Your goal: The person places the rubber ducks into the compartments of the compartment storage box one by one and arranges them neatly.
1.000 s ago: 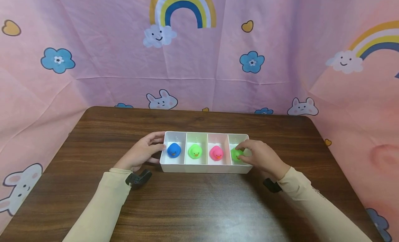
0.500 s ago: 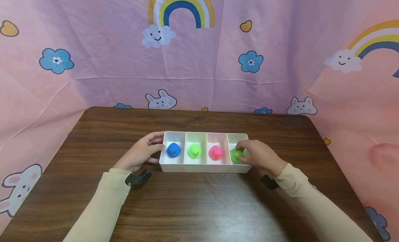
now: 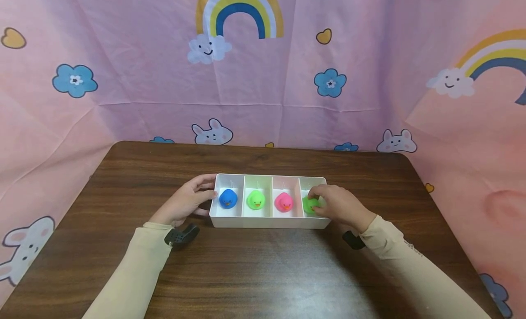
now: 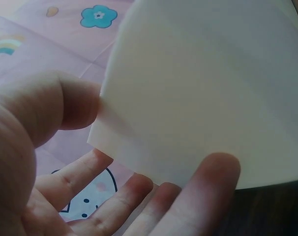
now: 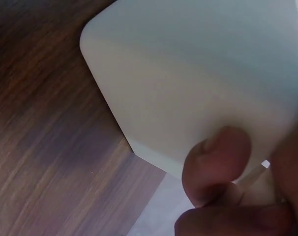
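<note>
A white divided tray [image 3: 271, 223] stands on the table with toy ducks in its compartments. From left to right sit a blue duck [image 3: 228, 198], a green duck [image 3: 256, 199] and a pink duck [image 3: 283, 202]. My left hand [image 3: 190, 199] holds the tray's left end, its thumb and fingers spread around the end wall [image 4: 188, 98] in the left wrist view. In the rightmost compartment my right hand [image 3: 339, 204] pinches a second green duck [image 3: 311, 205] between thumb and fingers, which partly cover it. The right wrist view shows curled fingers beside the tray's outer wall [image 5: 163, 98]; no duck appears there.
The tray rests around the middle of a dark wood table [image 3: 255, 273] with rounded far corners. Behind and beside the table hangs a pink and lilac cloth [image 3: 156, 81] printed with rainbows, flowers and rabbits. A black wrist strap [image 3: 182, 235] shows at the left sleeve.
</note>
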The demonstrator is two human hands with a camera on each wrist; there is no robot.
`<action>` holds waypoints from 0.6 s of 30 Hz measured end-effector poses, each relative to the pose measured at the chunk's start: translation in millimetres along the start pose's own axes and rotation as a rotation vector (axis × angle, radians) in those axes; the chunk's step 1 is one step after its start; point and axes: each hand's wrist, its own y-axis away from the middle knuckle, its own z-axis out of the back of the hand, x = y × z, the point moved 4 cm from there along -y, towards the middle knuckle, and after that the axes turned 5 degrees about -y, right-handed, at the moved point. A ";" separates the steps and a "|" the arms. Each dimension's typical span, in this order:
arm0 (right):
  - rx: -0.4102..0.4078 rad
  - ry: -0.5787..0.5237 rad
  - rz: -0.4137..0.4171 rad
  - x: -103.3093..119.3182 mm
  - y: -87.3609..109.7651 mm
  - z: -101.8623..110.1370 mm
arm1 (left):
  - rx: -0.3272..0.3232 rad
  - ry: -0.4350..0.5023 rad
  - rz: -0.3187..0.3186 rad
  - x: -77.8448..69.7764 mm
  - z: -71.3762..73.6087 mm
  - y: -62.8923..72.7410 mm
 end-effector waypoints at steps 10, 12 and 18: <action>-0.025 0.022 0.011 0.2 0.3 -0.4 | 0.010 -0.005 -0.004 -1.3 -0.9 -0.1; -0.032 0.030 0.017 0.9 1.2 0.0 | 0.010 -0.003 -0.004 -1.2 -0.9 0.1; -0.024 0.036 0.003 0.1 0.4 -1.1 | 0.004 -0.005 -0.009 -1.8 -0.6 2.4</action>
